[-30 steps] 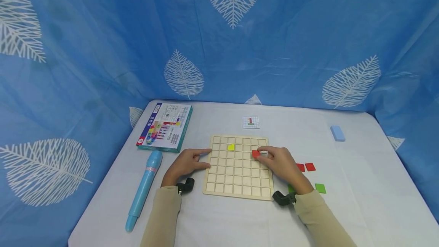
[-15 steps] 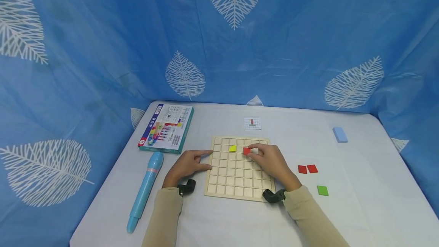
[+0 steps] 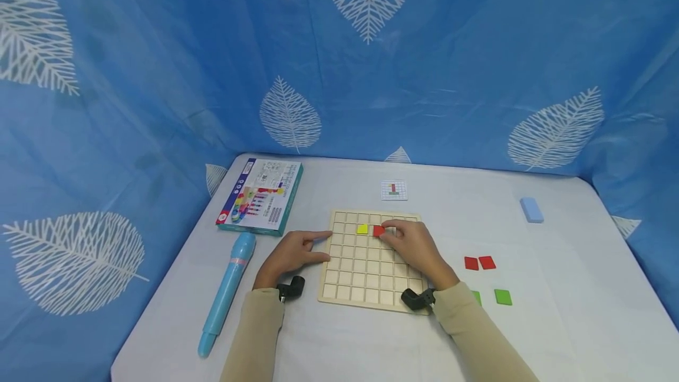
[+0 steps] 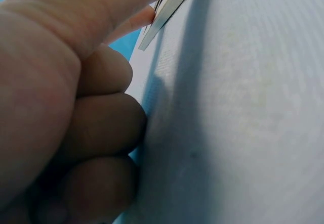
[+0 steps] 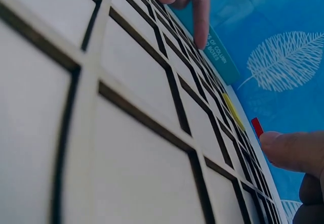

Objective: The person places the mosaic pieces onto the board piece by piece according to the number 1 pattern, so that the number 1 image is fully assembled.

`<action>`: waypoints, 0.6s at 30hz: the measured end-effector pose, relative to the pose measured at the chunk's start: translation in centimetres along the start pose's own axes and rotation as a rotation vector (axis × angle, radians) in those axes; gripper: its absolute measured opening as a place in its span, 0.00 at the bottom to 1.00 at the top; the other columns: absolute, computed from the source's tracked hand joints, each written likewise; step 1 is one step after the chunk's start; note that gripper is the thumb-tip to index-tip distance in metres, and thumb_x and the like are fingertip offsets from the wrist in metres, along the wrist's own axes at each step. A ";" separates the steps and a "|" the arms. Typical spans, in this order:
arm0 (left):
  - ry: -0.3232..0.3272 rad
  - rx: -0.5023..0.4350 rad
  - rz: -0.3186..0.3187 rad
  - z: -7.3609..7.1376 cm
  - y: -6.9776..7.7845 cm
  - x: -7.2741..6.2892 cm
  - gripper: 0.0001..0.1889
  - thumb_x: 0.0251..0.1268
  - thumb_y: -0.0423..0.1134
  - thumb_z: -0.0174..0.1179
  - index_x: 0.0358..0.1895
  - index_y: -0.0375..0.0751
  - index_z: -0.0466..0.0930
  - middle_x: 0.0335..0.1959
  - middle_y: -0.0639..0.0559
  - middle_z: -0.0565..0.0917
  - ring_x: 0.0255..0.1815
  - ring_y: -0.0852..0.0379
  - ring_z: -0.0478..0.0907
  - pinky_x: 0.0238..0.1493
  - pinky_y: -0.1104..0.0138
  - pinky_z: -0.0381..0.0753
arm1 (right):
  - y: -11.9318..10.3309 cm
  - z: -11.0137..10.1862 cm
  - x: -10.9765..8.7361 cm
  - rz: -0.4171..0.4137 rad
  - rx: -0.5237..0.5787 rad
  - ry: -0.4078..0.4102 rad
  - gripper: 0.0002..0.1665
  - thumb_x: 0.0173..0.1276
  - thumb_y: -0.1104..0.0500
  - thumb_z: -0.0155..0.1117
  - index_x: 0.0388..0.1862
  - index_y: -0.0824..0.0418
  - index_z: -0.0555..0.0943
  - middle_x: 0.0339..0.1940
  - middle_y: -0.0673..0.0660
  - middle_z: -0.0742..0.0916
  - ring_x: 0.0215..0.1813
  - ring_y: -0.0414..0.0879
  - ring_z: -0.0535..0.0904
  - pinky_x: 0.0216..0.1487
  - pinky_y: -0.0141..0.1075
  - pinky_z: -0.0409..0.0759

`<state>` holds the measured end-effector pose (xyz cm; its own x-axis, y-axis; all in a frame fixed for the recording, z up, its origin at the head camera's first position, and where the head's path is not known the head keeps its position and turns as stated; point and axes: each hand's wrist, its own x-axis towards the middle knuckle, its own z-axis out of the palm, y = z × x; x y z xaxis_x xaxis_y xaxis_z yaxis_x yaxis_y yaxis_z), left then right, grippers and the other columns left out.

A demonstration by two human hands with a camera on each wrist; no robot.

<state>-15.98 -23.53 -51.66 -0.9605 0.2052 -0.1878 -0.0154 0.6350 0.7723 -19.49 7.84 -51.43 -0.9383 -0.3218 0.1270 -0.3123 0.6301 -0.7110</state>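
Note:
My right hand (image 3: pixel 416 245) pinches a red square tile (image 3: pixel 378 230) between thumb and fingertips. The tile is over an upper row of the wooden grid board (image 3: pixel 366 264), to the right of a yellow tile (image 3: pixel 362 229) lying in a cell. In the right wrist view the red tile (image 5: pixel 257 127) looks tilted and raised off the board. My left hand (image 3: pixel 290 254) touches the board's left edge with a straight index finger and thumb; in the left wrist view its other fingers (image 4: pixel 104 125) are curled, holding nothing.
Two red tiles (image 3: pixel 479 263) and green tiles (image 3: pixel 503 297) lie right of the board, one green partly behind the right arm. A pattern card (image 3: pixel 394 190) and a light blue block (image 3: pixel 531 210) lie farther back. At left are a boxed set (image 3: pixel 260 196) and a light blue tube (image 3: pixel 227 293).
My right hand has moved left across the board with the red tile, coming close to the yellow one. My left hand stays at the board's edge.

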 end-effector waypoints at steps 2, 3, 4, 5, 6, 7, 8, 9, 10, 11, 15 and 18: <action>-0.002 0.000 0.000 0.0 0.0 0.0 0.32 0.52 0.53 0.79 0.65 0.62 0.82 0.16 0.56 0.62 0.18 0.58 0.58 0.21 0.68 0.57 | 0.0 0.2 0.2 -0.005 0.006 -0.001 0.17 0.69 0.54 0.73 0.55 0.56 0.88 0.14 0.46 0.73 0.17 0.40 0.64 0.23 0.36 0.65; -0.002 0.002 0.000 0.0 0.0 0.0 0.32 0.52 0.53 0.78 0.65 0.62 0.82 0.16 0.56 0.62 0.18 0.58 0.58 0.22 0.68 0.57 | 0.0 0.2 0.3 -0.005 0.009 -0.003 0.17 0.69 0.54 0.73 0.55 0.57 0.88 0.14 0.46 0.73 0.17 0.40 0.64 0.23 0.36 0.65; -0.002 0.002 -0.002 0.0 0.1 0.0 0.32 0.52 0.53 0.79 0.65 0.63 0.82 0.16 0.56 0.62 0.18 0.58 0.59 0.22 0.68 0.57 | 0.0 0.3 0.3 -0.002 0.010 -0.003 0.18 0.69 0.54 0.73 0.55 0.57 0.88 0.14 0.46 0.73 0.17 0.40 0.64 0.23 0.36 0.65; -0.002 0.003 -0.003 0.0 0.1 0.0 0.32 0.52 0.53 0.79 0.65 0.63 0.82 0.16 0.56 0.62 0.18 0.58 0.59 0.22 0.68 0.57 | 0.0 0.4 0.4 0.003 0.011 -0.002 0.18 0.69 0.54 0.73 0.55 0.57 0.88 0.15 0.47 0.73 0.17 0.40 0.64 0.24 0.36 0.65; -0.002 0.005 -0.006 -0.1 0.2 0.0 0.32 0.52 0.53 0.79 0.65 0.63 0.82 0.16 0.56 0.62 0.19 0.58 0.59 0.22 0.68 0.57 | 0.1 0.5 0.5 0.008 0.013 -0.004 0.18 0.68 0.54 0.73 0.55 0.57 0.88 0.15 0.47 0.73 0.18 0.40 0.64 0.24 0.36 0.65; -0.003 0.006 -0.007 -0.1 0.2 0.0 0.32 0.52 0.53 0.79 0.65 0.63 0.82 0.16 0.56 0.62 0.19 0.58 0.59 0.22 0.68 0.57 | 0.0 0.5 0.6 0.016 0.019 -0.004 0.18 0.68 0.54 0.73 0.55 0.57 0.88 0.15 0.47 0.73 0.18 0.40 0.64 0.24 0.36 0.66; -0.003 0.004 -0.009 -0.1 0.2 0.0 0.32 0.52 0.53 0.79 0.65 0.63 0.82 0.16 0.56 0.62 0.19 0.58 0.59 0.21 0.68 0.57 | 0.0 0.6 0.6 0.024 0.024 -0.005 0.18 0.68 0.53 0.73 0.55 0.57 0.88 0.14 0.47 0.73 0.18 0.41 0.65 0.24 0.36 0.66; -0.003 0.004 -0.010 -0.1 0.2 0.0 0.32 0.52 0.52 0.79 0.65 0.63 0.82 0.16 0.56 0.62 0.19 0.58 0.59 0.21 0.68 0.57 | -0.1 0.7 0.7 0.032 0.030 -0.005 0.18 0.68 0.53 0.73 0.55 0.57 0.88 0.14 0.47 0.73 0.18 0.41 0.64 0.24 0.36 0.66; -0.003 0.003 -0.012 -0.1 0.3 -0.1 0.32 0.52 0.52 0.79 0.65 0.63 0.82 0.16 0.56 0.62 0.19 0.58 0.59 0.21 0.68 0.57 | -0.1 0.9 0.7 0.039 0.034 -0.004 0.19 0.68 0.53 0.73 0.55 0.57 0.88 0.14 0.47 0.73 0.18 0.41 0.64 0.23 0.36 0.65; -0.003 0.004 -0.013 -0.1 0.3 -0.1 0.32 0.52 0.52 0.79 0.65 0.62 0.82 0.16 0.56 0.62 0.18 0.58 0.59 0.21 0.68 0.57 | -0.2 0.9 0.7 0.044 0.037 -0.002 0.19 0.68 0.53 0.73 0.55 0.57 0.88 0.14 0.47 0.73 0.18 0.41 0.64 0.23 0.36 0.65; -0.006 0.006 -0.014 -0.1 0.3 -0.1 0.32 0.53 0.51 0.79 0.65 0.62 0.82 0.16 0.56 0.62 0.18 0.58 0.58 0.22 0.68 0.56 | -0.4 1.1 0.8 0.057 0.028 0.009 0.19 0.69 0.52 0.72 0.55 0.57 0.88 0.14 0.47 0.73 0.17 0.41 0.65 0.23 0.36 0.65; -0.004 0.008 -0.020 -0.1 0.4 -0.1 0.32 0.53 0.51 0.79 0.65 0.62 0.82 0.16 0.56 0.62 0.19 0.58 0.58 0.22 0.68 0.56 | -0.6 1.2 0.8 0.071 0.014 0.017 0.19 0.69 0.53 0.72 0.55 0.57 0.88 0.14 0.47 0.74 0.17 0.41 0.65 0.22 0.37 0.65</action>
<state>-15.91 -23.42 -51.27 -0.9588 0.1957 -0.2058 -0.0322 0.6451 0.7634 -19.89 6.36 -51.70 -0.9604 -0.2645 0.0872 -0.2426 0.6407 -0.7284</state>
